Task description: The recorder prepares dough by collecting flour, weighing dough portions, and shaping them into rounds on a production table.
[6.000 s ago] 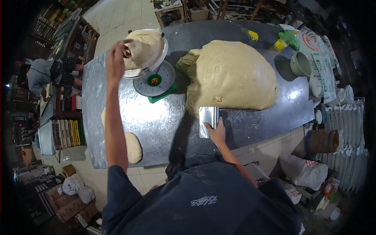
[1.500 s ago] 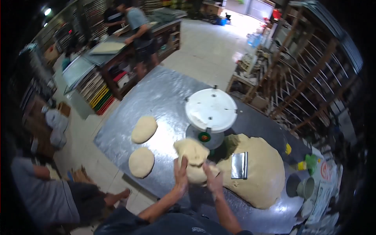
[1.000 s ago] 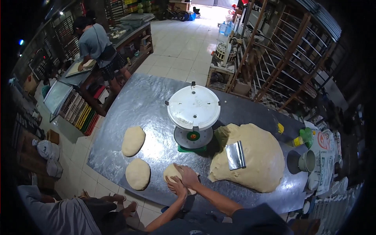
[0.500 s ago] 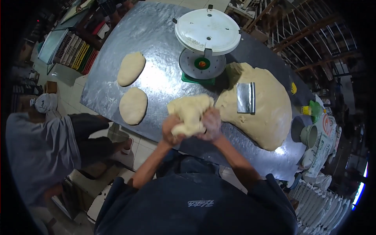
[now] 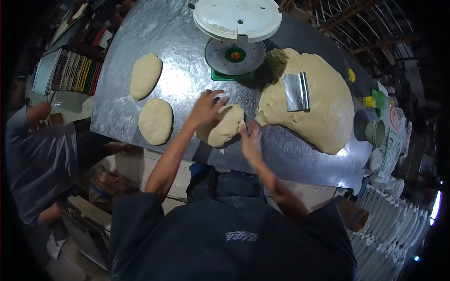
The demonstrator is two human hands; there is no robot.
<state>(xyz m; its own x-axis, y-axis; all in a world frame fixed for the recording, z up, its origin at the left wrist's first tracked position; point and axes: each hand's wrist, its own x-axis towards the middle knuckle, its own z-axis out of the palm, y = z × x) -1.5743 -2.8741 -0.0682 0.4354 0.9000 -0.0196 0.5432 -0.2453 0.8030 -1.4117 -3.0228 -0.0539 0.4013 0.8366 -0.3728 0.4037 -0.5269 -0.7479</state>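
A rough lump of pale dough (image 5: 224, 130) lies on the metal table near its front edge, between my hands. My left hand (image 5: 207, 108) is over the lump's upper left side, its fingers spread and gripping nothing. On the lump's right edge is my right hand (image 5: 251, 141), thumb against the dough and fingers apart, slightly blurred. Two flattened dough rounds (image 5: 155, 122) (image 5: 146, 77) rest to the left. At the right sits a large mass of dough (image 5: 323, 122), with a metal dough scraper (image 5: 296, 92) lying on top.
A dial scale (image 5: 235, 58) with a white round pan (image 5: 236, 16) stands at the back of the metal table (image 5: 187, 56). Grey bowls (image 5: 375, 132) and a green bottle (image 5: 382, 103) are at the right end. Another person (image 5: 44, 157) is at the left, beyond the table's edge.
The lump held between both hands is now down on the table. My left hand has let go and moved up and left; my right hand has loosened at its right edge.
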